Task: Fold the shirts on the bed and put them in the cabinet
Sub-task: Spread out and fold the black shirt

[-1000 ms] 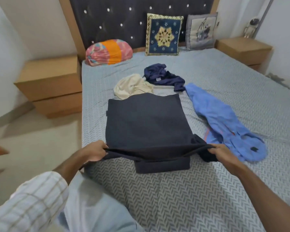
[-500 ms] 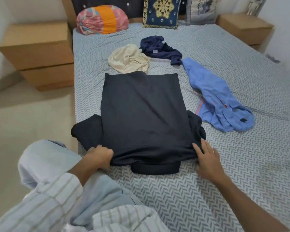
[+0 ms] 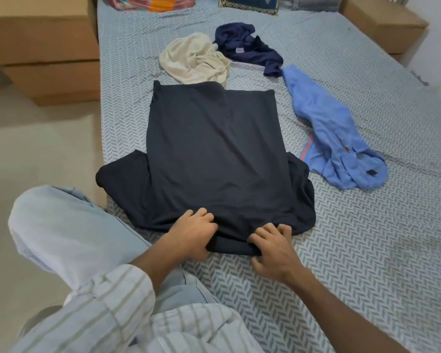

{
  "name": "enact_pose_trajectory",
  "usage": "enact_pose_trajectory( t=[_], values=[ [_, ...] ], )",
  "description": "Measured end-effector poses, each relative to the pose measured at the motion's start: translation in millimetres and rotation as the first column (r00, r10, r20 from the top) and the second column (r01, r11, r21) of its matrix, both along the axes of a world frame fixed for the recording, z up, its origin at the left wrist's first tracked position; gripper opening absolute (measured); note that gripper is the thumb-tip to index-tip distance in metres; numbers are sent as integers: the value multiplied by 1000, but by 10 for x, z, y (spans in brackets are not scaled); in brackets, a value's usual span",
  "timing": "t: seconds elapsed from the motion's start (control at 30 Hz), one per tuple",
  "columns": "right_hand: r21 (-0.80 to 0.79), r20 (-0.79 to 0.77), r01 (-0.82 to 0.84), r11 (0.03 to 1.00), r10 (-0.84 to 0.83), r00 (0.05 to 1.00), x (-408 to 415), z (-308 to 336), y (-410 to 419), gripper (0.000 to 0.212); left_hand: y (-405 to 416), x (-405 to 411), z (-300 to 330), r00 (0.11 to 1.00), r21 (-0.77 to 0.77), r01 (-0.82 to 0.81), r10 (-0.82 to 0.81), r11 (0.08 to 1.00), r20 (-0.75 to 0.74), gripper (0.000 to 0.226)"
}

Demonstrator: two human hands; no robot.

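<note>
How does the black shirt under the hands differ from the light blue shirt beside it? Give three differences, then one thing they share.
The black shirt is spread flat; the light blue shirt lies crumpled. The black shirt is plain and dark; the light blue shirt shows an orange stripe. The left hand and right hand grip the black shirt's near edge; nothing touches the light blue shirt. Both lie on the bed.

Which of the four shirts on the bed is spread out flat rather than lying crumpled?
The dark shirt under both hands, nearest the person. The cream shirt, navy shirt and light blue shirt all lie crumpled beyond it.
</note>
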State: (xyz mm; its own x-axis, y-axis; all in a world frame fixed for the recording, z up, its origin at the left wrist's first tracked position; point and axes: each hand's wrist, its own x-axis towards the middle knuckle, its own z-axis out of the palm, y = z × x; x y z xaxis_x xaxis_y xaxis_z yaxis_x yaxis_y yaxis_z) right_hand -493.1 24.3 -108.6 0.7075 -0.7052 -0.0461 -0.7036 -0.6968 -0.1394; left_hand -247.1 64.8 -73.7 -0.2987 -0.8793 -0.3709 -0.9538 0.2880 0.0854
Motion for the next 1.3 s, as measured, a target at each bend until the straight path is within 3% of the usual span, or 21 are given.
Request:
enact_pose_trajectory(
  t=[0.17,0.33,0.43,0.57,0.63,0.7,0.8,0.9,0.97,1.13,1.2,1.3],
  values=[
    [126,-32,-44,991,48,998,-74,99,110,29,51,-70,-13,986,218,35,2,975,-169,28],
    [139,-105,-50,989,65,992,-2,104,107,39,58,25,-94,951,372,-56,163,927,-264,28],
    [98,-66,-43,994,50,997,145,120,65,54,36,113,-7,901,376,-161,291,913,-321,30],
    [24,58,-73,997,71,996,627,126,52,42,-14,450,111,817,260,-440,503,860,-282,31],
    [13,72,-124,992,123,990,929,117,74,36,-55,647,141,697,188,-623,648,759,-306,28],
    [34,63,-192,981,189,980,1281,72,116,33,-60,907,140,484,136,-819,798,558,-359,26],
    [35,54,-253,967,251,967,1774,-19,197,34,26,1306,69,45,185,-973,899,138,-435,35],
    [35,32,-237,971,236,971,2168,-97,239,38,152,1541,-58,-364,372,-910,788,-185,-497,40],
    [46,61,-232,972,229,971,2308,-159,269,32,180,1577,-113,-506,472,-841,691,-264,-516,40],
    [6,229,-396,918,384,894,2305,-342,348,17,133,1723,-241,-765,717,-614,470,-330,-440,40],
    [53,235,-457,888,434,870,2251,-326,363,11,93,1720,-302,-816,775,-539,435,-331,-382,45],
    [273,257,-447,852,383,887,2249,-169,322,15,65,1691,-291,-830,788,-516,424,-336,-362,47]
  ],
)
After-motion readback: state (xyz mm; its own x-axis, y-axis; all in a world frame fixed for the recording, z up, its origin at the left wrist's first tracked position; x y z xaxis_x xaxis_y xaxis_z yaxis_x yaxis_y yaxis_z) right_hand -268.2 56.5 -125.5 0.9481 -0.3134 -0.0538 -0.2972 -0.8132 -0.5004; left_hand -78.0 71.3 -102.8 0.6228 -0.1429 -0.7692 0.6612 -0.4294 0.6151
